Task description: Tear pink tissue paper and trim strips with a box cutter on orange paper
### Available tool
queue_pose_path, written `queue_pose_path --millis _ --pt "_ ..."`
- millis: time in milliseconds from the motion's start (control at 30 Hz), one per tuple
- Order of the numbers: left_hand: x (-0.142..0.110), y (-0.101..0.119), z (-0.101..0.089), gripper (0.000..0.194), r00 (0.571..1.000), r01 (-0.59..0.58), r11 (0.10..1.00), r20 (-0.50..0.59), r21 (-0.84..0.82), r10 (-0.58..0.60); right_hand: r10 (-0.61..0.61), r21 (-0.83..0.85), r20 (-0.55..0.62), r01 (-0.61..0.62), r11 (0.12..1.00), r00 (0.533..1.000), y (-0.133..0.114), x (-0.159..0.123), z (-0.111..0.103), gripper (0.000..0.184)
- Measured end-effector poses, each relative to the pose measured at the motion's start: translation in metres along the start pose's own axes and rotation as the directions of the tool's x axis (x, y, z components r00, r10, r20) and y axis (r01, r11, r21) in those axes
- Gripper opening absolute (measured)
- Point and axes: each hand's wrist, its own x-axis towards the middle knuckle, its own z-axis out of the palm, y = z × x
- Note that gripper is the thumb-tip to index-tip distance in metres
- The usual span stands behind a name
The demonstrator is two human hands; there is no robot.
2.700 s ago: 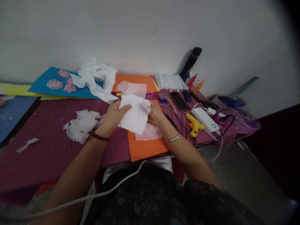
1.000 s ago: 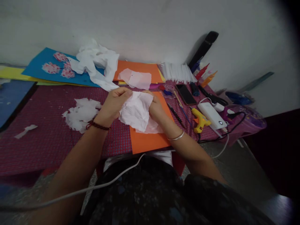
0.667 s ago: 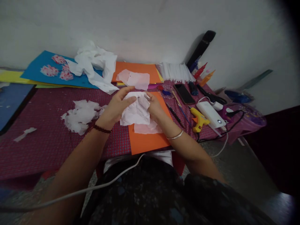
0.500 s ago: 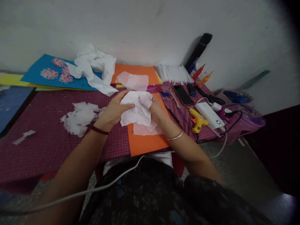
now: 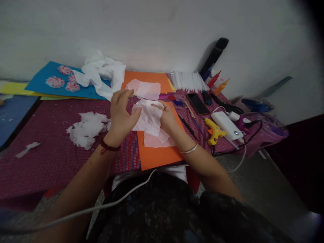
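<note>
My right hand (image 5: 167, 115) grips a crumpled sheet of white tissue paper (image 5: 147, 118) by its right side. At the sheet's left edge, my left hand (image 5: 123, 113) is open, thumb and fingers spread apart. Under the sheet lies a pale pink piece of paper (image 5: 158, 139) on an orange card (image 5: 162, 157). Left of my left wrist sits a heap of torn white tissue (image 5: 88, 130). Another pale pink paper piece (image 5: 148, 90) rests farther back on a second orange card (image 5: 141, 76).
At the back left, a blue sheet (image 5: 42, 76) carries pink-speckled tufts and crumpled white paper (image 5: 101, 72). Rightward lie a phone (image 5: 198, 103), a yellow glue gun (image 5: 214, 131), a white power bank (image 5: 226, 125) with cables, and white sticks (image 5: 188, 81). A white cord (image 5: 118, 201) crosses my lap.
My left hand has let go of the tissue paper, opened and lifted slightly left. My right hand still holds the sheet, whose left side now hangs looser.
</note>
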Motion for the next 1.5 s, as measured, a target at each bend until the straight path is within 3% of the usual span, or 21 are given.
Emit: queue_pose_path --millis 67,133,233,300,400,500,567,667,833,1000,1233,1333,1500 --pt "-0.004 0.013 -0.001 0.053 0.980 -0.199 0.974 0.017 0.105 0.198 -0.053 -0.074 0.029 0.055 0.996 0.998 -0.001 -0.003 0.000 0.035" --pt "-0.010 0.023 0.000 0.052 0.958 -0.269 0.961 0.120 0.069 0.259 -0.098 -0.123 0.095 0.110 0.986 0.991 -0.003 -0.006 0.000 0.035" --pt "-0.015 0.028 0.003 0.045 0.948 -0.157 0.986 0.270 -0.057 0.166 -0.128 -0.129 0.154 0.149 0.980 0.980 -0.005 -0.008 0.001 0.039" --pt "-0.017 0.025 0.003 0.038 0.946 -0.067 0.994 0.311 -0.086 0.090 -0.128 -0.125 0.168 0.150 0.981 0.977 -0.004 -0.007 0.001 0.040" --pt "-0.015 0.017 0.003 0.026 0.970 -0.029 0.999 0.242 -0.025 0.035 -0.110 -0.138 0.159 0.133 0.981 0.981 -0.001 -0.005 0.001 0.038" --pt "-0.012 0.011 0.003 0.016 0.996 -0.058 0.976 0.085 0.210 0.041 -0.080 -0.147 0.130 0.099 0.984 0.988 0.001 -0.003 0.000 0.036" --pt "-0.011 0.009 0.003 0.014 0.997 -0.074 0.922 0.038 0.380 0.064 -0.073 -0.134 0.118 0.088 0.987 0.990 0.002 -0.003 0.000 0.035" --pt "-0.012 0.007 0.004 0.008 0.991 -0.128 0.842 0.100 0.524 0.088 -0.080 -0.130 0.103 0.093 0.987 0.991 0.003 -0.002 -0.002 0.033" --pt "-0.016 0.005 0.006 0.018 0.971 -0.237 0.739 0.185 0.631 0.154 -0.080 -0.160 0.094 0.094 0.983 0.992 0.003 -0.003 -0.003 0.029" --pt "-0.017 0.007 0.011 0.016 0.977 -0.212 0.740 0.146 0.638 0.154 -0.102 -0.201 0.136 0.128 0.971 0.985 0.004 -0.003 -0.003 0.030" --pt "-0.011 0.005 0.018 0.012 0.999 0.011 0.902 0.036 0.431 -0.029 -0.139 -0.249 0.133 0.168 0.954 0.981 0.001 -0.004 -0.003 0.018" --pt "-0.011 0.004 0.018 0.016 1.000 0.000 0.922 0.020 0.388 -0.008 -0.148 -0.281 0.121 0.177 0.943 0.981 -0.001 -0.005 -0.002 0.011" --pt "-0.014 0.002 0.018 0.011 0.999 -0.041 0.929 0.003 0.367 0.043 -0.249 -0.340 0.123 0.277 0.899 0.961 -0.005 -0.005 -0.003 0.016"
